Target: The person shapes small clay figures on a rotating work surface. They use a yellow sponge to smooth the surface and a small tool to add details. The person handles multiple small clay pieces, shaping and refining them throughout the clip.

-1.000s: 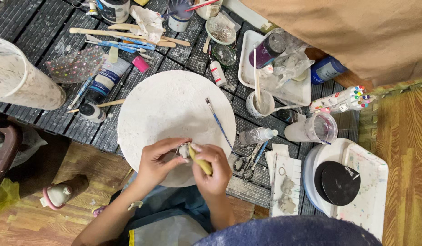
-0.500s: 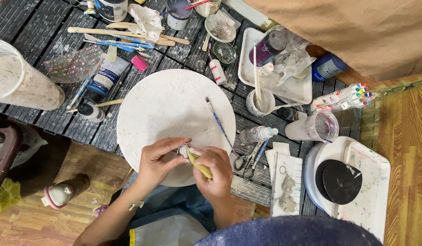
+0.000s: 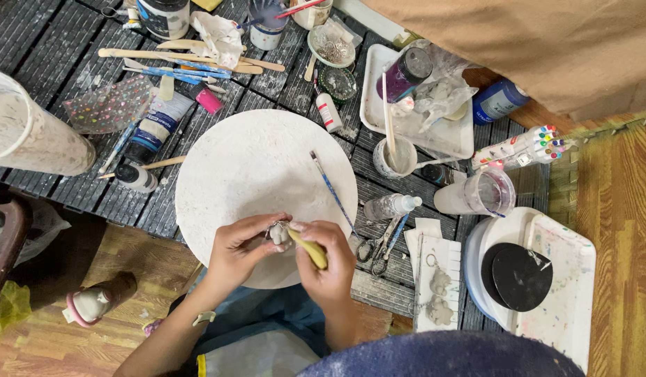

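at the near edge of the desk [image 3: 51, 188], both hands meet over the rim of a round white board [image 3: 257, 174]. the left hand [image 3: 241, 248] pinches a small pale clay figure [image 3: 279, 234] between thumb and fingertips, and the right hand [image 3: 328, 260] is closed around a yellow-handled tool [image 3: 310, 250] whose tip touches the figure. just beyond the hands a thin blue paintbrush [image 3: 331, 190] lies slanted on the board. to the right of the right hand, small scissors [image 3: 380, 244] rest on the dark slats, beside a strip of paper with more pale clay figures [image 3: 440, 297], and further right a black disc [image 3: 522, 276] sits on a paint-spattered white tray [image 3: 571, 293]. past the board stand a small white bottle [image 3: 391, 207], a clear plastic cup [image 3: 487, 192] and a bundle of coloured markers [image 3: 525, 146]. at the far side lie wooden sticks [image 3: 176, 57], a dark paint tube [image 3: 155, 127] and a purple bottle [image 3: 407, 73] on a second white tray [image 3: 445, 136]
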Demonstrator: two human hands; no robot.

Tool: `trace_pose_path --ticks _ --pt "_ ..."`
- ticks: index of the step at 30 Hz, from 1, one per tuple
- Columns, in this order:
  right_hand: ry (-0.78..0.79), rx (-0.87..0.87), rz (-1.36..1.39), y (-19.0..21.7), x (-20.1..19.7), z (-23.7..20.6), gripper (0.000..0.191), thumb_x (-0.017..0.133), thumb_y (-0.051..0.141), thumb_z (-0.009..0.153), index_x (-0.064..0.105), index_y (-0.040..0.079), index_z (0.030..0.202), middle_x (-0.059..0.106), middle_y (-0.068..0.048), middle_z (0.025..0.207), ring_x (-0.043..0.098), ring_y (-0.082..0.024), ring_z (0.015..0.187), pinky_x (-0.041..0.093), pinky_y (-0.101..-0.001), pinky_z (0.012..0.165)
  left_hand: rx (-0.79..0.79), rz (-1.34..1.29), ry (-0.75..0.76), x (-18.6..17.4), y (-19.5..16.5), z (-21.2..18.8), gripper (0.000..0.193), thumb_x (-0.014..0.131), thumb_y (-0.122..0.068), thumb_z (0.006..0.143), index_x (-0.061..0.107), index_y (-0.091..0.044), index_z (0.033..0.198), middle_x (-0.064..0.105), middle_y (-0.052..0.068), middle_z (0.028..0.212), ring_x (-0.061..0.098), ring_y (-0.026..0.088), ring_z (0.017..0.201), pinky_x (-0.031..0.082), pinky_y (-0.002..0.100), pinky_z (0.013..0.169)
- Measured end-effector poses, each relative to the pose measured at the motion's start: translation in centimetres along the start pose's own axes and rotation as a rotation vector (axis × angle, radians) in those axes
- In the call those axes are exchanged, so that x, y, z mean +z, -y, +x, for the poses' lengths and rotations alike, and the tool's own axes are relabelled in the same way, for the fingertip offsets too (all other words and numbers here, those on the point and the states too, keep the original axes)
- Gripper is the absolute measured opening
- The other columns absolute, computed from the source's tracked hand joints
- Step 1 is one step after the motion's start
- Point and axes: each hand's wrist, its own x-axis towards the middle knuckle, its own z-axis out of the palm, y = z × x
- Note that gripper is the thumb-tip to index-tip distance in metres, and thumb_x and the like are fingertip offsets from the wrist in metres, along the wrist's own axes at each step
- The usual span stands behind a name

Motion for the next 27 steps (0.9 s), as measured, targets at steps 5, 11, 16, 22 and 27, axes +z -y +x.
trace_pose_path --ticks 5,11,16,22,27 --pt "0.042 -0.101 -0.063 0.9 -0.9 -0.1 0.032 0.073 -0.012 0.080 0.063 0.008 0.103 0.075 -0.008 0.106 0.071 -0.026 0.100 0.059 -0.0369 0.089 0.028 0.021 -0.013 -0.2 0.1 -0.2 0.047 0.081 -0.010 0.083 0.071 -0.002 0.128 0.073 0.016 0.129 0.071 0.025 0.120 0.059 0.035 0.100" --pt "0.008 -0.131 -0.109 0.4 -0.6 0.4 0.032 0.075 -0.012 0.083 0.066 0.008 0.105 0.075 -0.007 0.109 0.071 -0.027 0.104 0.059 -0.0368 0.092 0.074 0.159 -0.015 0.0 -0.2 -0.1 0.050 0.083 -0.011 0.079 0.072 -0.003 0.127 0.075 0.014 0.125 0.072 0.024 0.117 0.058 0.033 0.099" --pt "0.091 -0.200 -0.169 0.5 -1.0 0.4 0.033 0.076 -0.012 0.081 0.070 0.009 0.105 0.076 -0.005 0.105 0.070 -0.027 0.101 0.058 -0.0368 0.090 0.068 0.137 -0.079 0.1 -0.2 -0.3 0.049 0.083 -0.010 0.080 0.071 -0.004 0.127 0.074 0.014 0.126 0.072 0.023 0.116 0.059 0.033 0.097" --pt "-0.007 -0.180 -0.140 0.4 -0.9 0.5 0.033 0.076 -0.013 0.082 0.068 0.008 0.106 0.077 -0.006 0.109 0.071 -0.026 0.100 0.059 -0.0363 0.089 0.008 -0.038 -0.080 0.2 0.3 -0.5 0.049 0.082 -0.006 0.082 0.068 -0.002 0.129 0.070 0.014 0.131 0.070 0.022 0.117 0.062 0.035 0.098" --pt "-0.010 -0.278 -0.180 0.1 0.8 -0.4 0.038 0.080 -0.011 0.081 0.065 0.008 0.111 0.076 -0.007 0.108 0.071 -0.025 0.099 0.059 -0.0344 0.088 0.028 -0.127 -0.131 0.0 0.9 -0.7 0.045 0.079 -0.001 0.086 0.064 0.000 0.128 0.067 0.015 0.133 0.069 0.023 0.119 0.061 0.036 0.097"
